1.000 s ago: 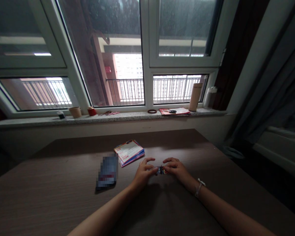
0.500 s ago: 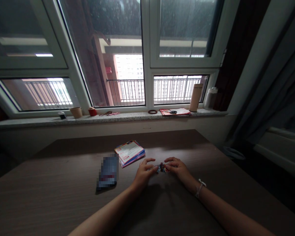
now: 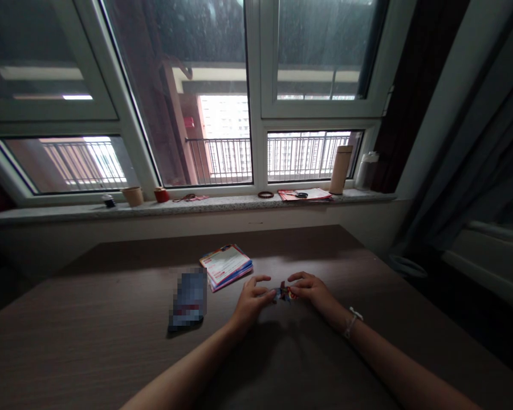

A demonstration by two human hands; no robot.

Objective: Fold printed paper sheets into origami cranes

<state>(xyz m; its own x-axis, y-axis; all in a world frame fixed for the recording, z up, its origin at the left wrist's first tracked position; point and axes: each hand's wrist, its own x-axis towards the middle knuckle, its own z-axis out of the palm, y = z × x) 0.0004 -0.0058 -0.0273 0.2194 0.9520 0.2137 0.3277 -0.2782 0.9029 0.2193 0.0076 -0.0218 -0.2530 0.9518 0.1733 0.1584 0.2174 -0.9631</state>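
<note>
Between my two hands is a small, colourful piece of folded paper [image 3: 284,292] with blue, white, red and dark patches; its exact shape is too small to tell. My left hand [image 3: 250,300] pinches its left end between thumb and fingers, with the index finger raised above it. On the other side, my right hand [image 3: 315,291] grips the red-and-yellow end, fingers curved over. A stack of printed sheets [image 3: 226,265] lies just beyond my left hand. Farther left on the table is a dark, blurred-out flat object [image 3: 188,299].
The brown table [image 3: 89,319] reaches toward a stone windowsill [image 3: 222,204]. On the sill stand a paper cup [image 3: 132,196], a red container [image 3: 161,195], a tan flask [image 3: 341,169] and a pale bottle [image 3: 367,171]. Scissors [image 3: 299,195] lie on papers there, near a bracelet [image 3: 265,195].
My right hand has shifted slightly right, and the gap between the hands is a little wider. More of the folded paper shows, with a dark part sticking up. My left hand is nearly still.
</note>
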